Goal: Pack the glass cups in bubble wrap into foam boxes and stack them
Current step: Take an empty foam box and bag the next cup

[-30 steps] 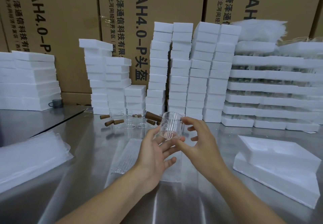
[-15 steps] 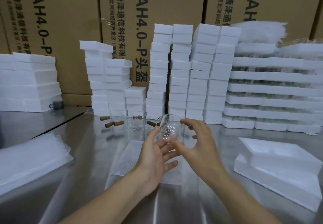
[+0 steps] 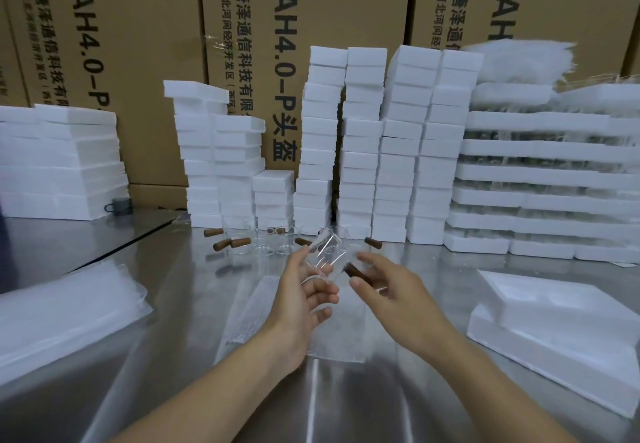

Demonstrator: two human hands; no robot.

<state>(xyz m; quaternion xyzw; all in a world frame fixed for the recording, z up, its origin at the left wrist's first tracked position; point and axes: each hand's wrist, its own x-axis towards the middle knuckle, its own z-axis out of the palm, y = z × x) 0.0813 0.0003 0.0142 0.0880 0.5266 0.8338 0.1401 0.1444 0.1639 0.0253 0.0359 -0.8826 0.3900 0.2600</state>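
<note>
Tipped sideways now, glass cup (image 3: 323, 255) gripped by left hand (image 3: 299, 304) fingers, right hand (image 3: 394, 292) fingers curved near its handle (image 3: 353, 271), hold unclear; best laid gently, centred on bubble wrap (image 3: 258, 307).

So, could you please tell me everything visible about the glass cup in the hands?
The glass cup is clear, thin-walled and cylindrical, with a short brown wood-like handle on its side. It looks empty, is tilted, and is held in the air above the bubble wrap sheet on the metal table. The left hand grips its body between thumb and fingers; the right hand curls its fingers around the handle.
</note>
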